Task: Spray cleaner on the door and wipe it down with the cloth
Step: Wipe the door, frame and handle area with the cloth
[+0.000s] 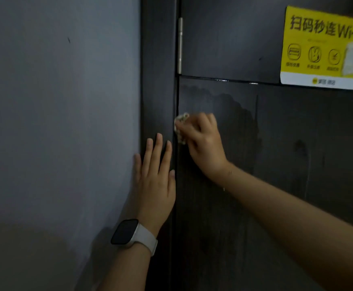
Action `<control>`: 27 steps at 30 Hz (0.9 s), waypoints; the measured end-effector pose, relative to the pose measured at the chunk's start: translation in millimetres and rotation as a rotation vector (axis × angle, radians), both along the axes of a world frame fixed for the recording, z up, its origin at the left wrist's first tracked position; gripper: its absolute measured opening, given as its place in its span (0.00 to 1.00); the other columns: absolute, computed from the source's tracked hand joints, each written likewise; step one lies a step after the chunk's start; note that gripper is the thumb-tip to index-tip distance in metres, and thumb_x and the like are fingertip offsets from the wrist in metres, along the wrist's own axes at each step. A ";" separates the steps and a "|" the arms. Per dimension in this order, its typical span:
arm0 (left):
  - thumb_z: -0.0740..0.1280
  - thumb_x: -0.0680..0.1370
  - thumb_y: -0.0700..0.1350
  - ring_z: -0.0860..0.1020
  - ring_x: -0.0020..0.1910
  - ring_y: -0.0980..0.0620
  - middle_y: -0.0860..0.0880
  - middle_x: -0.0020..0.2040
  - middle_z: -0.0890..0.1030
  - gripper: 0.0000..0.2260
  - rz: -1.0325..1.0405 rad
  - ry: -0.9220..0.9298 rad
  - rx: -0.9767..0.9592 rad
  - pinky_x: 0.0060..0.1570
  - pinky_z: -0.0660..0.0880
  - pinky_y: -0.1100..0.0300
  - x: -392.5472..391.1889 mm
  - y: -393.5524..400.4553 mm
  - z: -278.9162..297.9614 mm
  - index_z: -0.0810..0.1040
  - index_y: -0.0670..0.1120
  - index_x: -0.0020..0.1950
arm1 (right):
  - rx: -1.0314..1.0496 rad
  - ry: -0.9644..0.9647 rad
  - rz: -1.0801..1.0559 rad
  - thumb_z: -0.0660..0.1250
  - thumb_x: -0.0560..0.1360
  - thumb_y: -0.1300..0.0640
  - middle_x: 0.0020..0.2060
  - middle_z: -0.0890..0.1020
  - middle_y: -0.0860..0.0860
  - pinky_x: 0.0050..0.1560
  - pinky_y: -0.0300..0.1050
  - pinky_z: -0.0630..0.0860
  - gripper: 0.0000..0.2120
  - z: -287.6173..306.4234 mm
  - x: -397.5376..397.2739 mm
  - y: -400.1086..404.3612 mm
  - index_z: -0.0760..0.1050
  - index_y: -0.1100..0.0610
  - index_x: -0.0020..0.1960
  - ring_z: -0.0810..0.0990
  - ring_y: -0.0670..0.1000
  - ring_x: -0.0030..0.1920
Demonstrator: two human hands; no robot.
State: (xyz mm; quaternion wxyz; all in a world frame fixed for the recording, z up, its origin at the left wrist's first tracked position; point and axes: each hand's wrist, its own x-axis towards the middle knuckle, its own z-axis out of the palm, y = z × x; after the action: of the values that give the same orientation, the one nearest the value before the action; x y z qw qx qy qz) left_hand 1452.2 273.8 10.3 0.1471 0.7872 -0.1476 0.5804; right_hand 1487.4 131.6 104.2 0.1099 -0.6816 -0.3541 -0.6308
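The dark wood-grain door (276, 143) fills the right half of the view, with a damp patch showing above and right of my right hand. My right hand (203, 143) grips a small light cloth (181, 122) and presses it against the door near its hinge-side edge. My left hand (154, 177) lies flat with straight fingers on the dark door frame (157, 80), just left of the cloth. A watch sits on my left wrist. No spray bottle is in view.
A grey wall (56, 122) covers the left half. A metal hinge (180, 45) sits on the door edge above my hands. A yellow Wi-Fi sticker (324, 47) is stuck on the upper door panel at the top right.
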 end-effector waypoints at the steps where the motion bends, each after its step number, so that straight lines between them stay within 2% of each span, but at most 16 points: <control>1: 0.57 0.78 0.44 0.46 0.79 0.47 0.47 0.80 0.50 0.28 -0.003 0.003 -0.011 0.76 0.43 0.45 -1.4 -0.2 -8.8 0.54 0.47 0.78 | -0.032 0.015 -0.003 0.60 0.76 0.62 0.52 0.76 0.59 0.50 0.38 0.62 0.17 -23.4 0.6 -1.9 0.77 0.59 0.63 0.71 0.57 0.51; 5: 0.57 0.78 0.47 0.49 0.79 0.46 0.46 0.80 0.49 0.29 0.088 0.059 -0.012 0.76 0.45 0.44 -5.7 -4.9 -84.8 0.52 0.47 0.79 | -0.157 0.045 0.049 0.69 0.72 0.67 0.54 0.71 0.55 0.48 0.44 0.70 0.20 -111.0 1.5 -11.2 0.77 0.60 0.64 0.70 0.56 0.51; 9: 0.54 0.79 0.49 0.48 0.79 0.46 0.47 0.80 0.45 0.31 0.178 0.138 0.030 0.76 0.46 0.47 -11.4 -3.4 -154.1 0.46 0.48 0.80 | -0.295 0.138 0.104 0.68 0.76 0.62 0.57 0.72 0.52 0.43 0.44 0.75 0.18 -201.4 -1.2 -20.7 0.73 0.57 0.65 0.71 0.53 0.49; 12: 0.52 0.80 0.49 0.45 0.79 0.46 0.45 0.80 0.43 0.30 0.222 0.194 0.113 0.75 0.48 0.47 -17.7 6.1 -168.7 0.44 0.47 0.80 | -0.451 0.236 0.088 0.64 0.78 0.58 0.59 0.72 0.52 0.40 0.46 0.77 0.18 -274.1 -1.4 -29.5 0.71 0.55 0.67 0.71 0.53 0.50; 15: 0.50 0.81 0.50 0.44 0.79 0.46 0.46 0.80 0.41 0.27 0.231 0.242 0.146 0.74 0.48 0.48 -21.6 10.5 -166.8 0.46 0.46 0.79 | -0.507 0.283 0.105 0.62 0.79 0.57 0.56 0.72 0.52 0.37 0.44 0.76 0.15 -322.9 -6.7 -35.1 0.73 0.55 0.65 0.70 0.52 0.47; 17: 0.51 0.81 0.50 0.43 0.78 0.46 0.46 0.79 0.40 0.27 0.225 0.258 0.145 0.75 0.47 0.48 -23.1 10.3 -166.0 0.47 0.46 0.78 | -0.536 0.297 0.112 0.61 0.79 0.57 0.54 0.73 0.52 0.35 0.45 0.76 0.13 -320.5 -7.4 -37.9 0.76 0.56 0.62 0.70 0.52 0.46; 19: 0.51 0.81 0.50 0.42 0.78 0.47 0.46 0.79 0.39 0.28 0.210 0.250 0.142 0.75 0.46 0.48 -22.5 8.9 -165.8 0.45 0.46 0.79 | -0.503 0.291 0.125 0.60 0.80 0.58 0.53 0.78 0.53 0.39 0.45 0.75 0.12 -290.4 -6.3 -39.9 0.78 0.57 0.60 0.72 0.52 0.46; 21: 0.51 0.81 0.49 0.41 0.78 0.47 0.47 0.79 0.38 0.28 0.196 0.235 0.128 0.75 0.44 0.48 -21.2 7.9 -166.9 0.45 0.46 0.79 | -0.352 0.226 0.118 0.61 0.79 0.61 0.53 0.79 0.55 0.47 0.43 0.69 0.12 -238.4 -6.2 -38.6 0.79 0.58 0.60 0.75 0.55 0.47; 24: 0.51 0.81 0.49 0.40 0.78 0.48 0.49 0.79 0.37 0.27 0.180 0.224 0.092 0.76 0.42 0.48 -19.7 3.4 -169.4 0.46 0.46 0.78 | -0.028 0.123 0.039 0.66 0.76 0.65 0.49 0.77 0.58 0.50 0.38 0.61 0.11 -162.0 -5.1 -33.6 0.80 0.59 0.57 0.73 0.56 0.48; 27: 0.53 0.81 0.52 0.40 0.78 0.47 0.48 0.79 0.36 0.29 0.222 0.230 0.085 0.75 0.43 0.45 -20.2 -2.3 -182.3 0.46 0.45 0.78 | 0.126 0.102 0.070 0.65 0.75 0.67 0.45 0.77 0.60 0.49 0.37 0.62 0.13 -158.6 1.5 -28.0 0.81 0.61 0.57 0.69 0.54 0.48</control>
State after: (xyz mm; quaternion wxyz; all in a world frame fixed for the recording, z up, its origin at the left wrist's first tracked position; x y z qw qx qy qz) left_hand 1432.0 271.5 -172.0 0.0644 0.8655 -0.0663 0.4923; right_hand 1488.8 103.5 -54.4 0.1925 -0.6918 -0.3311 -0.6122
